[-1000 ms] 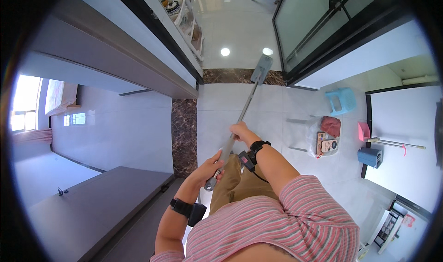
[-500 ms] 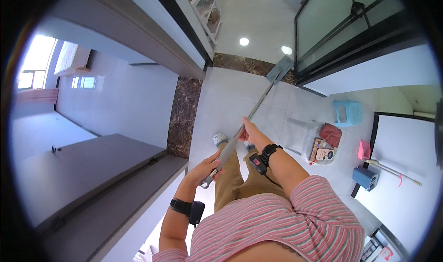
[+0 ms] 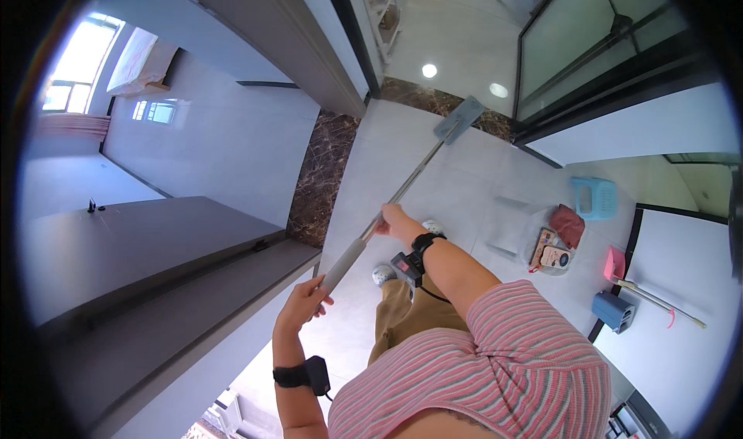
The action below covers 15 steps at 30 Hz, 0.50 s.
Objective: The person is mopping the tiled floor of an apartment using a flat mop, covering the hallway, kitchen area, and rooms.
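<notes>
Mop (image 3: 418, 172) runs diag on long axis, head (image 3: 459, 119) fwd-rt

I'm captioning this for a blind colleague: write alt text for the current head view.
Seen from above, a person's left hand and right hand grip a mop, its flat grey head over the edge of a dark marble strip. A grey door stands on the left; a light blue stool is on the right.

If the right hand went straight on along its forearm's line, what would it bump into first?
Past the mop pole it holds, nothing obvious: the right hand seems to point over the pale floor toward the dark marble strip, though its height is hard to judge.
</notes>
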Available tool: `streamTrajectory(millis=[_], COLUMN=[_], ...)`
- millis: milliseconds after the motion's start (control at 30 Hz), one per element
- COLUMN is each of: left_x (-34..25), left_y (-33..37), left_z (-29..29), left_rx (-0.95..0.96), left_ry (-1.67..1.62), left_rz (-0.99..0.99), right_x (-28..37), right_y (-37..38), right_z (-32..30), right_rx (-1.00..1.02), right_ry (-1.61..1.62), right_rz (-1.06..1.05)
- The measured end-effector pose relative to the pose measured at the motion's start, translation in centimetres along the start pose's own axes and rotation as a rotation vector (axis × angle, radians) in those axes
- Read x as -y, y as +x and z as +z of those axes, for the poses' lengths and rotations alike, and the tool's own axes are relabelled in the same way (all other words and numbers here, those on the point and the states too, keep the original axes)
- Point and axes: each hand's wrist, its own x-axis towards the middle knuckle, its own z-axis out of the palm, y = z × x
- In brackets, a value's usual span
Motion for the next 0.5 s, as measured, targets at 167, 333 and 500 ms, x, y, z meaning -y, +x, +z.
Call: streamTrajectory(millis=[167, 333, 500], left_x=[6.4, 11.4, 9.8], left_y=[-5.2, -9.2, -10.8], left_z=[-3.2, -5.7, -5.7], left_rx=[-0.105, -0.370, -0.480], left_ry=[-0.061, 0.354, 0.565], left_rz=[-0.023, 0.037, 0.065], right_x=[-6.5, -10.7, -11.2], right_y=[0.0, -2.5, -3.8], right_z=[7.4, 14.6, 16.0], right_rx=[0.059, 0.065, 0.127], right_ry=[-0.098, -0.164, -0.196], right_rz=[0.102, 0.148, 0.031])
